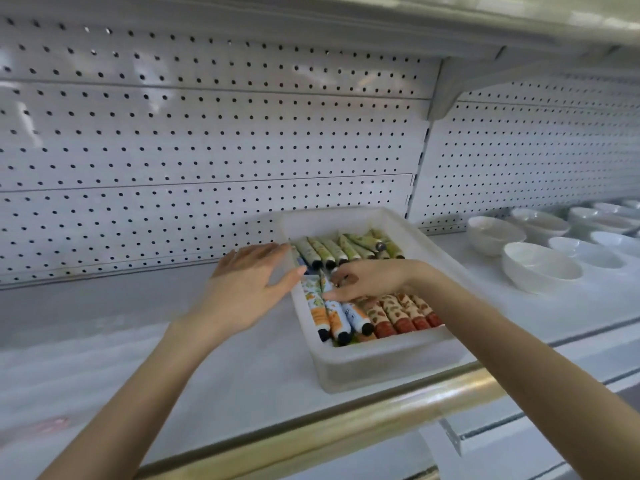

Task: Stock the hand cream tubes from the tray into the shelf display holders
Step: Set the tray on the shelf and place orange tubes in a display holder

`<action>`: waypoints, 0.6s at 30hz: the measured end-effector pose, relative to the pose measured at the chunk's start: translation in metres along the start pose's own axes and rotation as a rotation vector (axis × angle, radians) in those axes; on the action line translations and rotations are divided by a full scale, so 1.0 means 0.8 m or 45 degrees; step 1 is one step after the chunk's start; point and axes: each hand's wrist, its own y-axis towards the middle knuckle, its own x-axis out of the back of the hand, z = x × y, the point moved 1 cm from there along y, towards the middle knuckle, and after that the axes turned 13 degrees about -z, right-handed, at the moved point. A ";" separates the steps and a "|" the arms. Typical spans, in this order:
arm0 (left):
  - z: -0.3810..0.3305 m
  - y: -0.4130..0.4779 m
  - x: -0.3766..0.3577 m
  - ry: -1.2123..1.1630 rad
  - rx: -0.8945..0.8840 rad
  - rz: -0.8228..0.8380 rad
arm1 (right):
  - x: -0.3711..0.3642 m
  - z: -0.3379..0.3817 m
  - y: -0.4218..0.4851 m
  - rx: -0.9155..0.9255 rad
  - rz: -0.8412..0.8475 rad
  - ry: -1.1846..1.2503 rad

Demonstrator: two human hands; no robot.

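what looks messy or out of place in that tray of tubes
In the tray, the green tubes at the back right lie crossways, piled over the neat row. The red tubes in front sit tidy and parallel.

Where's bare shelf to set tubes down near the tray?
Widest: white shelf left of the translucent white plastic tray, between perforated back panel and gold front rail. Narrow strip between tray and white ceramic bowls. Crowded: tray interior, patterned hand cream tubes packed under right hand.
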 end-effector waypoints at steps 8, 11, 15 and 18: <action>-0.009 -0.004 -0.001 -0.187 0.128 -0.093 | 0.004 -0.016 -0.002 0.020 -0.081 0.436; -0.013 -0.005 0.000 -0.272 0.130 -0.111 | 0.011 -0.015 0.000 0.072 -0.210 0.617; -0.015 -0.001 0.000 -0.441 0.143 -0.163 | 0.019 -0.011 -0.005 0.286 -0.389 0.885; -0.027 0.007 0.003 -0.608 0.130 -0.214 | 0.026 -0.002 -0.016 0.447 -0.448 1.073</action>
